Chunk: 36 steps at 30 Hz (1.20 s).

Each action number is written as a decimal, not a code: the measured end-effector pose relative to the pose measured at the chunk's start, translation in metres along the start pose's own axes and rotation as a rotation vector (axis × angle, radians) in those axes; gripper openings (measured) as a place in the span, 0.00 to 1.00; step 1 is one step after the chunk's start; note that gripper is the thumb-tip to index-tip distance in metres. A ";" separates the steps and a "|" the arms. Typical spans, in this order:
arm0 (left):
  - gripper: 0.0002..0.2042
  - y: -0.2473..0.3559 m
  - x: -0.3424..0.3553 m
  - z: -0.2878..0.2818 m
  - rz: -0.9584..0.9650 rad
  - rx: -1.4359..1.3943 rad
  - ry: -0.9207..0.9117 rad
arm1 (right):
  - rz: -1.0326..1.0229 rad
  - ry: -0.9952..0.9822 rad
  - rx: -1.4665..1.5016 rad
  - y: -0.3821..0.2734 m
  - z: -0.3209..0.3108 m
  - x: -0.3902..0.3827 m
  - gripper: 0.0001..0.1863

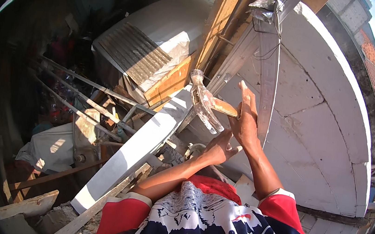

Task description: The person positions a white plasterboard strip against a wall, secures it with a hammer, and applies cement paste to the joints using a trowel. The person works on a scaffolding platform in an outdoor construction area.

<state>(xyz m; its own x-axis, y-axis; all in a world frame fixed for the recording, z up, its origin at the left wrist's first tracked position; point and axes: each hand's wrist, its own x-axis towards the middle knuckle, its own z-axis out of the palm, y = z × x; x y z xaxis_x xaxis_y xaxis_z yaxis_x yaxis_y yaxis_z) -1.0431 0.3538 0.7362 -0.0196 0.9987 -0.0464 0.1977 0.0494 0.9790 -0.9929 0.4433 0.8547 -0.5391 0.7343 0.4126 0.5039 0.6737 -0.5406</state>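
Note:
My right hand [247, 122] is closed on the wooden handle of a worn claw hammer [205, 104], with some fingers stretched upward. The hammer's head points left, its striking face up and its claws down, in the air in front of a wooden frame [236, 67]. Lower and to the left, my left hand [221, 149] is near the frame's foot. Its thumb stands apart from the fingers, and I see nothing in it; the fingertips are partly hidden.
A curved grey block wall [321, 114] rises at the right. An upright timber post [219, 25] stands ahead, and a pale ledge [130, 161] slopes down to the left. Beyond lie a corrugated sheet [134, 52] on a covered bulk, long poles [91, 103] and rubble far below.

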 end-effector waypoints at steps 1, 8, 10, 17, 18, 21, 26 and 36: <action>0.24 0.006 0.015 0.012 -0.018 0.062 -0.117 | -0.002 -0.005 -0.001 0.001 0.001 -0.003 0.53; 0.20 0.046 0.041 0.120 0.384 -0.262 -0.168 | -0.034 0.021 -0.151 -0.016 -0.038 -0.022 0.48; 0.20 0.058 0.041 0.125 0.408 -0.277 -0.181 | 0.078 -0.056 -0.149 -0.027 -0.052 -0.027 0.47; 0.20 0.094 0.050 0.122 0.440 -0.339 -0.177 | 0.088 -0.107 -0.096 -0.059 -0.091 -0.066 0.16; 0.21 0.100 0.051 0.121 0.444 -0.352 -0.181 | 0.142 -0.107 -0.015 -0.066 -0.097 -0.071 0.15; 0.21 0.113 0.050 0.115 0.440 -0.392 -0.190 | 0.310 -0.124 0.186 -0.092 -0.115 -0.083 0.15; 0.21 0.138 0.038 0.101 0.422 -0.467 -0.224 | 0.304 -0.021 0.241 -0.105 -0.137 -0.100 0.12; 0.23 0.213 0.040 0.133 0.466 -0.633 -0.430 | 0.179 0.458 0.403 -0.097 -0.186 -0.170 0.11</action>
<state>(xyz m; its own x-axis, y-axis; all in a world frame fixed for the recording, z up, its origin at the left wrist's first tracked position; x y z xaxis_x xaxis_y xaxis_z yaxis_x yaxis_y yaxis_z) -0.8714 0.4057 0.9164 0.3220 0.8395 0.4377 -0.4865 -0.2498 0.8372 -0.8251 0.2686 0.9732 -0.0815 0.8540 0.5138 0.2176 0.5183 -0.8270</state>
